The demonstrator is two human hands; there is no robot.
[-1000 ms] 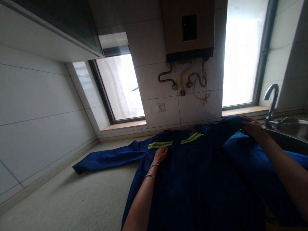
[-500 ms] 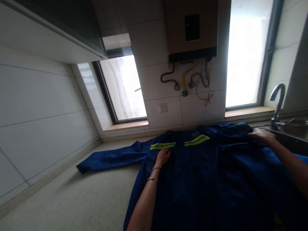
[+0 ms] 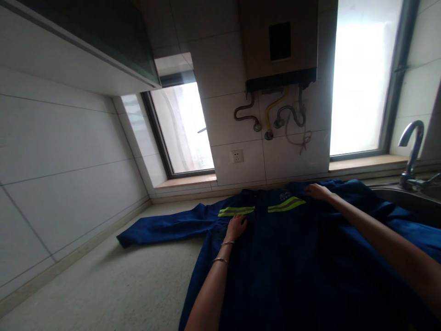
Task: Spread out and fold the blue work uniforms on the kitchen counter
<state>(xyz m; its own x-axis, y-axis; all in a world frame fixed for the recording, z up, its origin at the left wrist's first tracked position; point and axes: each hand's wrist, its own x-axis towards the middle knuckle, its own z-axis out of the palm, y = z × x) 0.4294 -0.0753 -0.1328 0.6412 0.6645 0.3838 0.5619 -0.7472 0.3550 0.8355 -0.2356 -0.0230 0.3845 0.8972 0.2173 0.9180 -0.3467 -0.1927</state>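
A blue work jacket (image 3: pixel 272 248) with yellow-green and grey reflective strips across the chest lies spread over the countertop. Its sleeve on the left stretches out along the counter; the fabric on the right is bunched and folded towards the sink. My left hand (image 3: pixel 237 227), with two thin bracelets on the wrist, rests on the chest just below the left strip, fingers lying on the cloth. My right hand (image 3: pixel 320 192) is at the jacket's right shoulder, its fingers closed together on the fabric; the fingertips are hard to make out.
A sink (image 3: pixel 389 195) with a chrome faucet (image 3: pixel 413 151) is at the right. A water heater (image 3: pixel 280 46) with pipes hangs on the tiled wall between two windows. There is a wall socket (image 3: pixel 237 156) below, and a cabinet (image 3: pixel 86 50) overhangs the left.
My right hand has moved left from the bunched sleeve beside the sink to the jacket's shoulder. My left hand stays on the chest. The view has shifted slightly.
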